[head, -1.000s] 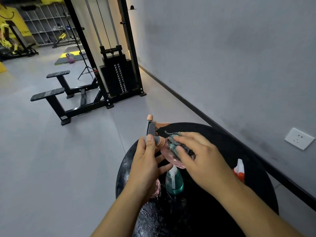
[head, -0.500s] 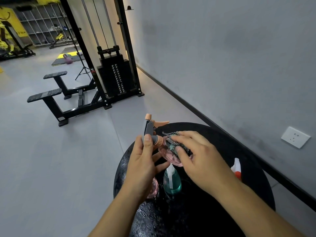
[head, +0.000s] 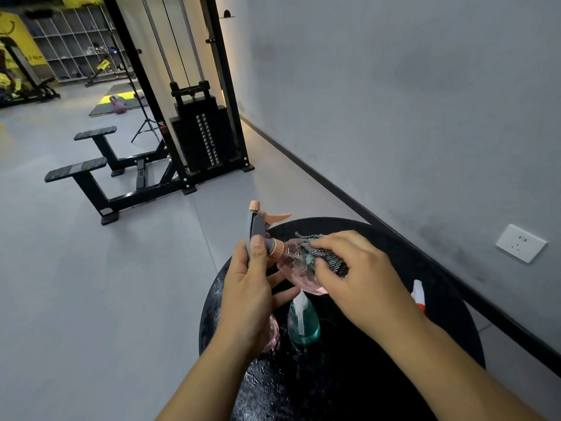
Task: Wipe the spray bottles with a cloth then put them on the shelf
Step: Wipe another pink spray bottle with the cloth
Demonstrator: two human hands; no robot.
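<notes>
My left hand (head: 247,294) grips the grey and peach spray head of a clear pink spray bottle (head: 293,267), held tilted above the round black table (head: 440,299). My right hand (head: 358,278) pinches a dark speckled cloth (head: 326,258) and presses it on the bottle's pink body. On the table below stands a teal spray bottle (head: 303,322) with a white head. Another pink bottle (head: 271,332) is mostly hidden behind my left wrist. A white and orange spray head (head: 418,294) shows past my right forearm.
The table top looks wet. A grey wall with a white socket (head: 520,243) runs along the right. A black cable weight machine (head: 200,132) and its benches (head: 91,168) stand on the grey floor ahead. White shelving (head: 76,41) lies far back left.
My right hand has slid the cloth slightly along the pink bottle's body. My left hand keeps its grip on the spray head. The view has shifted a little.
</notes>
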